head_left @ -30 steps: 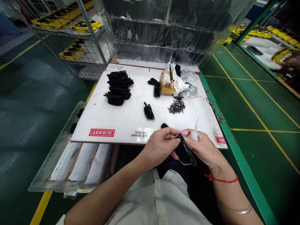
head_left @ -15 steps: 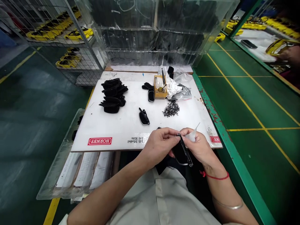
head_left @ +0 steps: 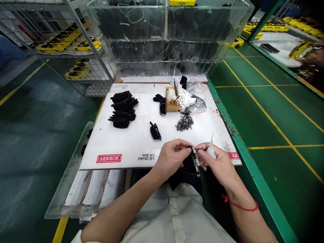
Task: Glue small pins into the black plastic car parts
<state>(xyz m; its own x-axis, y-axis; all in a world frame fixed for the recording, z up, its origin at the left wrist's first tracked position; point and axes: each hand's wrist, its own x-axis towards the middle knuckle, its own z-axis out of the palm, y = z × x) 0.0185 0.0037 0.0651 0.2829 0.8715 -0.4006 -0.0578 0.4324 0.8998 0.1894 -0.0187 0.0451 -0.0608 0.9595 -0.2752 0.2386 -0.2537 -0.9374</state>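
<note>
My left hand (head_left: 170, 158) pinches a black plastic part (head_left: 189, 166) by its top end. The part is a flat dark panel with a thin bar along one side, and it hangs just past the table's front edge. To its right, my right hand (head_left: 221, 167) is closed round a small white squeeze bottle (head_left: 211, 151) whose thin nozzle points up. Thumb and forefinger of that hand are close to the bar; whether a tiny piece sits between them I cannot make out. Beyond the hands lie a similar black part (head_left: 155, 131) and a heap of small black pins (head_left: 184, 122).
Stacked black parts (head_left: 121, 110) lie on the white tabletop (head_left: 131, 145), left. Behind are a small wooden box (head_left: 172, 104) with tools, plastic bags (head_left: 198, 104) and clear bins (head_left: 141, 30). Yellow model car bodies (head_left: 52, 47) fill a rack. A co-worker's hand (head_left: 314, 60) is far right.
My right hand has drawn back a little to the right from the black part. The bottle in it stands more upright. The whole view has shifted slightly.
</note>
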